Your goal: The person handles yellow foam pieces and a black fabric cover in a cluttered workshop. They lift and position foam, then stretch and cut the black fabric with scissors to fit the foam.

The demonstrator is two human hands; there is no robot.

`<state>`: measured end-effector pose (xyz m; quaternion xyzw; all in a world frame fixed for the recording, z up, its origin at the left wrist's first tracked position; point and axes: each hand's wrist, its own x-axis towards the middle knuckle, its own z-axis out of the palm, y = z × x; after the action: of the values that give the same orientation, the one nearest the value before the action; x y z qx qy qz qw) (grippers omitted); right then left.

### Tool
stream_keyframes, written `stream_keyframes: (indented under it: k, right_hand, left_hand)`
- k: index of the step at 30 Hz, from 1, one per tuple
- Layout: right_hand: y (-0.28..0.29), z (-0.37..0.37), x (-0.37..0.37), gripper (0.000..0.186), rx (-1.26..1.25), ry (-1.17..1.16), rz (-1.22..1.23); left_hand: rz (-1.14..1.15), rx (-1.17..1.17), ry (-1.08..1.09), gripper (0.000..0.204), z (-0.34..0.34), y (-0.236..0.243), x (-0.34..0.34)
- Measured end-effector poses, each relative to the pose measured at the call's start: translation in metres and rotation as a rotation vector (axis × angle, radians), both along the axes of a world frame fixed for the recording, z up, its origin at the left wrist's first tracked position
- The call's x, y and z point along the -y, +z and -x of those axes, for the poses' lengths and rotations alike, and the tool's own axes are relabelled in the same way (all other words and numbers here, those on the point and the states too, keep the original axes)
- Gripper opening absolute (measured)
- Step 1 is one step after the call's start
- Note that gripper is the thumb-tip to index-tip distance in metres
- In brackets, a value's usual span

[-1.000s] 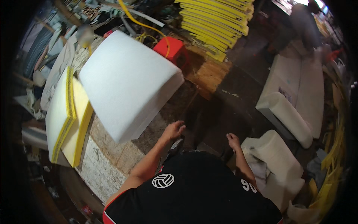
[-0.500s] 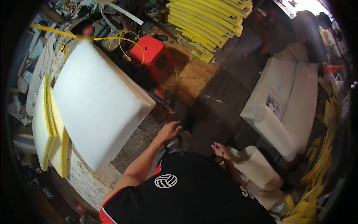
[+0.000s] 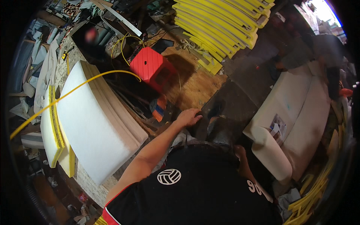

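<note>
Fingers and thumb of the left hand (image 3: 189,117) stand apart, forearm (image 3: 157,148) aimed at one o'clock (right hand (image 3: 240,152) too shadowed to tell). At nine a white cushion (image 3: 95,123) lies on the worktable (image 3: 86,184); at eleven, a red stool (image 3: 148,67).

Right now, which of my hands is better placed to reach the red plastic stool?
Probably your left hand: it extends forward, apparently empty, nearer the red plastic stool. Your right forearm is farther back, beside your torso.

Wht foam blk (image 3: 93,120) on tbl (image 3: 88,184)
</note>
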<state>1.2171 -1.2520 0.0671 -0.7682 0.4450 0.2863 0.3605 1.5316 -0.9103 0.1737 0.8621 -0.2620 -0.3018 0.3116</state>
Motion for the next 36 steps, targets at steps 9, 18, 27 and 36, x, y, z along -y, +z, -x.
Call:
stream_keyframes:
  k: [9,18,27,36]
  right_hand:
    - [-0.032,-0.228,0.132,0.030,-0.002,0.433,-0.190]
    - [0.049,-0.584,0.238,0.032,0.346,0.292,0.345]
    - [0.042,-0.768,0.084,0.034,0.221,0.844,-0.061]
    - [-0.032,-0.958,0.029,0.020,0.446,1.053,-0.287]
  left_hand:
    - [-0.399,-0.193,0.399,0.048,-0.079,-0.105,-0.048]
    - [-0.247,-0.198,0.830,0.051,-0.138,-0.079,-0.037]
    - [-0.188,-0.286,0.845,0.039,-0.126,-0.270,-0.060]
    - [-0.102,-0.286,1.078,0.044,-0.406,-0.118,-0.132]
